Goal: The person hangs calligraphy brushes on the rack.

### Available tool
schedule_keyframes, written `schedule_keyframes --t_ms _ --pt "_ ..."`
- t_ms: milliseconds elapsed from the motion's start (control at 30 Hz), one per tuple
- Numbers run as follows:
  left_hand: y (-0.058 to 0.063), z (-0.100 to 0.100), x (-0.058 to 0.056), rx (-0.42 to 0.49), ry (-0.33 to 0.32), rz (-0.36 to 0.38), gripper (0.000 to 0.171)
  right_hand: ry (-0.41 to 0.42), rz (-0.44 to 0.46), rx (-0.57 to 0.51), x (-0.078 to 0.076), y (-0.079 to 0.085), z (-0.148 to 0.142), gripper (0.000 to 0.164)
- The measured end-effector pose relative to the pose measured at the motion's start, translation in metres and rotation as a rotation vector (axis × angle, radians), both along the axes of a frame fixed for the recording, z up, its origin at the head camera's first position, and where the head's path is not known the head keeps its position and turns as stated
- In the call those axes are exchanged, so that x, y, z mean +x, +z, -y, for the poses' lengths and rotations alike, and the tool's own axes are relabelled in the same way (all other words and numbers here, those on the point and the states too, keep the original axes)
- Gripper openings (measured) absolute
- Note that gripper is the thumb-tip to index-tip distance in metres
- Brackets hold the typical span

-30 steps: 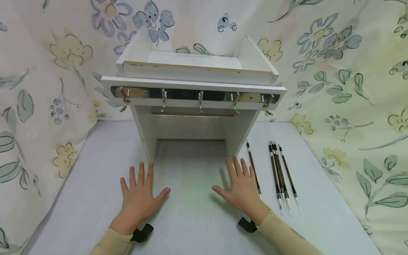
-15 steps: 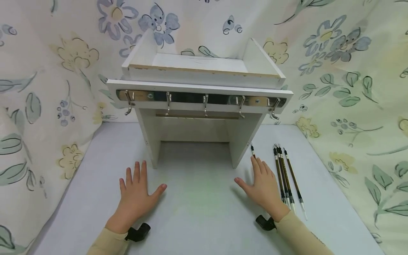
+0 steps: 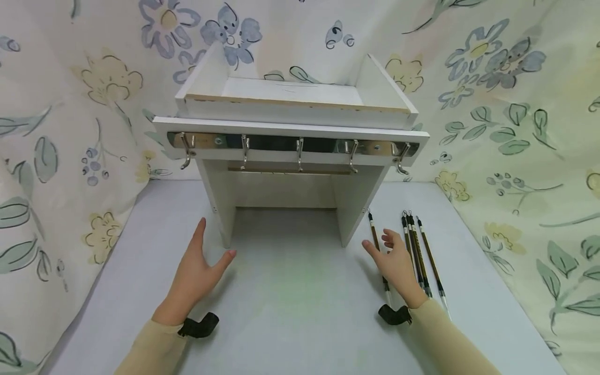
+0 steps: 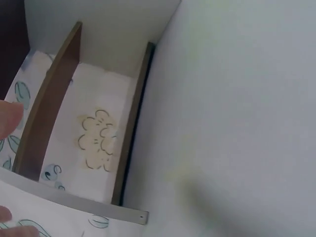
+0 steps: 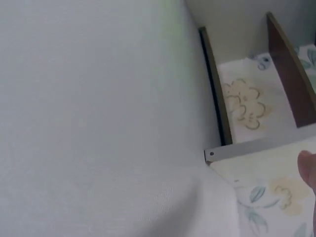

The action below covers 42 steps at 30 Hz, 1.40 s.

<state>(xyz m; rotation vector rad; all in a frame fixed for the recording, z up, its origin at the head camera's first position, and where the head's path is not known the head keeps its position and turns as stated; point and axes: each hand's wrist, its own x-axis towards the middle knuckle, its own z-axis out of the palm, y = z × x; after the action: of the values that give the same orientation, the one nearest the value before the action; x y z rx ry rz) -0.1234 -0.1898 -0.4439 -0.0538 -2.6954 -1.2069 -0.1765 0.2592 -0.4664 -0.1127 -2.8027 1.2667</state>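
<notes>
My left hand (image 3: 192, 273) is held on edge over the table, left of the white hook shelf, with thumb and fingers apart and nothing between them. Right of the shelf, my right hand (image 3: 396, 265) hovers among calligraphy brushes with its fingers loosely bent, holding nothing. A single brush (image 3: 373, 229) lies just left of that hand, partly behind the thumb. Several more brushes (image 3: 414, 234) lie to its right, their lower ends partly covered by hand and wrist. Only fingertips (image 4: 10, 118) show in the left wrist view, and a thumb (image 5: 307, 168) in the right.
The white shelf (image 3: 300, 112) stands at the back centre, with a row of metal hooks (image 3: 299, 153) along its front and an open space underneath. Flowered cloth (image 3: 506, 120) surrounds the table (image 3: 290, 312). A black wrist mount (image 3: 200, 325) sits below the left hand.
Both hands were spread flat, palms down. The right hand has moved right towards the brushes and its fingers have bent. The left has turned on edge. The view has shifted slightly.
</notes>
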Motion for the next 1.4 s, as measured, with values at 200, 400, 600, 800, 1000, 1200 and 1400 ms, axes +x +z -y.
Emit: schedule_keyframes --t_ms 200,400,600,800,1000,1200,1400 --pt "0.01 0.0 -0.012 0.082 0.001 -0.048 0.095 -0.089 0.068 -0.179 -0.008 -0.003 -0.006 0.093" --pt "0.021 -0.003 -0.025 0.188 -0.037 -0.141 0.091 -0.119 0.147 -0.239 -0.008 -0.006 -0.009 0.093" --pt "0.034 -0.004 -0.039 0.253 -0.081 -0.194 0.087 -0.138 0.17 -0.218 -0.01 -0.009 -0.01 0.08" --pt "0.043 -0.005 -0.051 0.278 -0.076 -0.212 0.08 -0.144 0.161 -0.2 -0.012 -0.015 -0.011 0.069" --pt "0.047 -0.006 -0.056 0.267 -0.055 -0.2 0.065 -0.134 0.154 -0.145 -0.013 -0.019 -0.013 0.062" --pt "0.041 -0.005 -0.064 0.206 -0.022 -0.215 0.052 -0.116 0.168 -0.081 -0.014 -0.019 -0.015 0.058" --pt "0.042 -0.004 -0.065 0.155 -0.028 -0.179 0.051 -0.109 0.167 -0.035 -0.021 -0.018 -0.015 0.056"
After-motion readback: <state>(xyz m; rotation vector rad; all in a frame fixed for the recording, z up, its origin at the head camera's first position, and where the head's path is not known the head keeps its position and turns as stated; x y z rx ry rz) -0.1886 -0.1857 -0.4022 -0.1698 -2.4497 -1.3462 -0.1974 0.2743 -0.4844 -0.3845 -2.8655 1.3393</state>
